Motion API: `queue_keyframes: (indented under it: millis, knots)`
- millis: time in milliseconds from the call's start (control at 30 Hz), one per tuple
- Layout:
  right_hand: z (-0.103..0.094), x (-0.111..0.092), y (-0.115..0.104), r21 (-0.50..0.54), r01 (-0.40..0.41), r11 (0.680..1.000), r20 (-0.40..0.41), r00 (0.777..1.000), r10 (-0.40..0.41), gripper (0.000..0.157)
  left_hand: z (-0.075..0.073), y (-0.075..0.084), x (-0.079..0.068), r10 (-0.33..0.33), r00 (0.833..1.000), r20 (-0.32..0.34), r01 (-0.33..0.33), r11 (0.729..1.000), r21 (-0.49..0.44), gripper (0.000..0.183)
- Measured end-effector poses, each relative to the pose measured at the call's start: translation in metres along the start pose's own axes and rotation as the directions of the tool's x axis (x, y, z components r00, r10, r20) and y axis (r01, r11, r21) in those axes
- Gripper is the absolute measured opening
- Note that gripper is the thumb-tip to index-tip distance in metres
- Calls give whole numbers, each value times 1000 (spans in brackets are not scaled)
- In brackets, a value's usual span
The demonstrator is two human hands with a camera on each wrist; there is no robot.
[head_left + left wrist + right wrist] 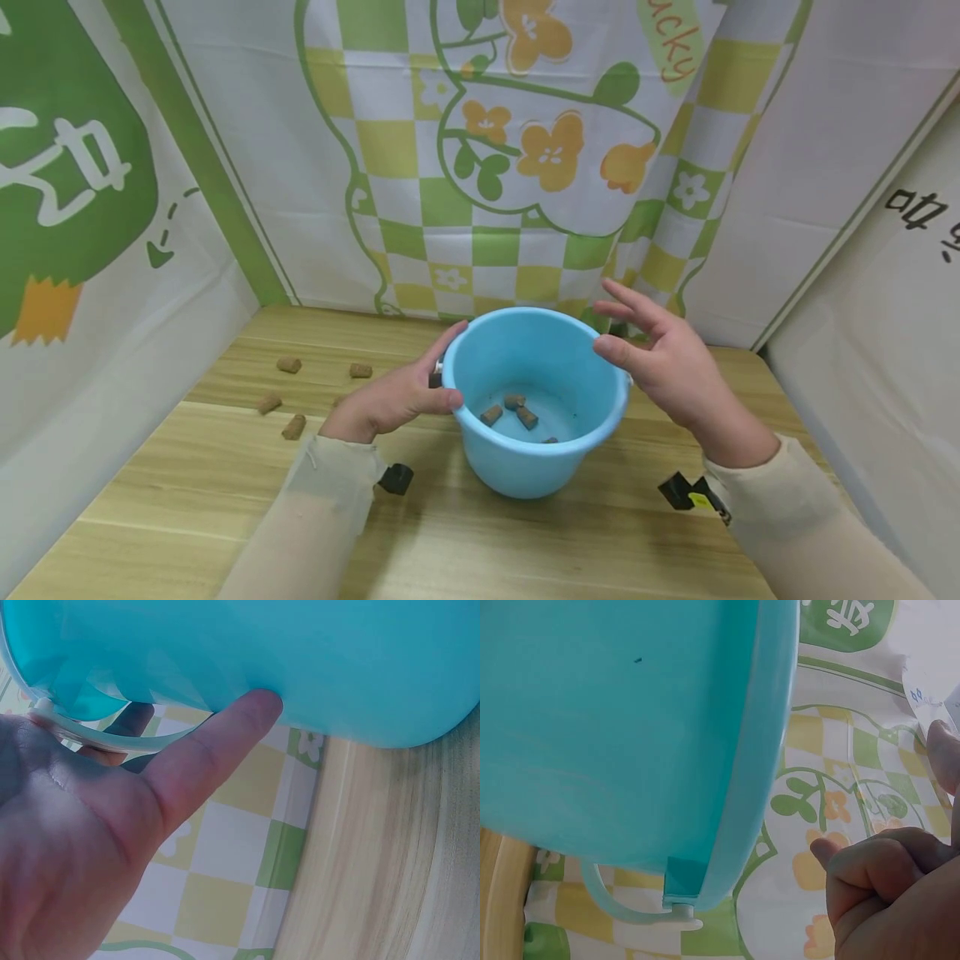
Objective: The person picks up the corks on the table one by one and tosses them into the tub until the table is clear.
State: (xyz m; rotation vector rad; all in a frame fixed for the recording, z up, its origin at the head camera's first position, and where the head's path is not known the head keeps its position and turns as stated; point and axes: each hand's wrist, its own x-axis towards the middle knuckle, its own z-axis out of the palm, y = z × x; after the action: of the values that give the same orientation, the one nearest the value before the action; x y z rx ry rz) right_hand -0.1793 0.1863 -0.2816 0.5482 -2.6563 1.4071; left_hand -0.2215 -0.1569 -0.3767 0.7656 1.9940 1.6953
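Note:
A light blue bucket (525, 475) stands on the wooden table, with several corks (527, 417) lying on its bottom. My left hand (397, 396) touches the bucket's left side, fingers stretched out around the handle joint. In the left wrist view one finger of the left hand (97, 817) lies against the outer wall, near the white handle (112, 740). Beside the right rim is my right hand (671, 367), holding nothing, its fingers spread and slightly bent. The right wrist view shows that hand (900, 892) apart from the bucket rim (757, 750).
Several loose corks (295, 427) lie on the table (165, 492) left of the bucket. A patterned curtain (480, 250) hangs right behind it, and printed cloth walls (862, 350) close in both sides. Dark devices (396, 479) are strapped to my wrists.

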Motion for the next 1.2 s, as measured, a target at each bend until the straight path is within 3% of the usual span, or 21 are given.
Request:
queue_keyframes:
  millis: [667, 967, 1200]
  knots:
    - [-2, -1, 4, 12, 3, 1000, -18, 1000, -3, 65, 0, 0, 1, 13, 1000, 2, -13, 1000, 10, 112]
    - [-4, -2, 4, -57, -18, 998, -95, 995, 12, 63, 0, -2, 1, 29, 1000, 7, -29, 1000, -2, 113]
    - [-6, -2, 9, -60, 47, 997, -99, 994, -53, 73, 0, -2, 1, 36, 999, 19, -36, 999, -18, 114]
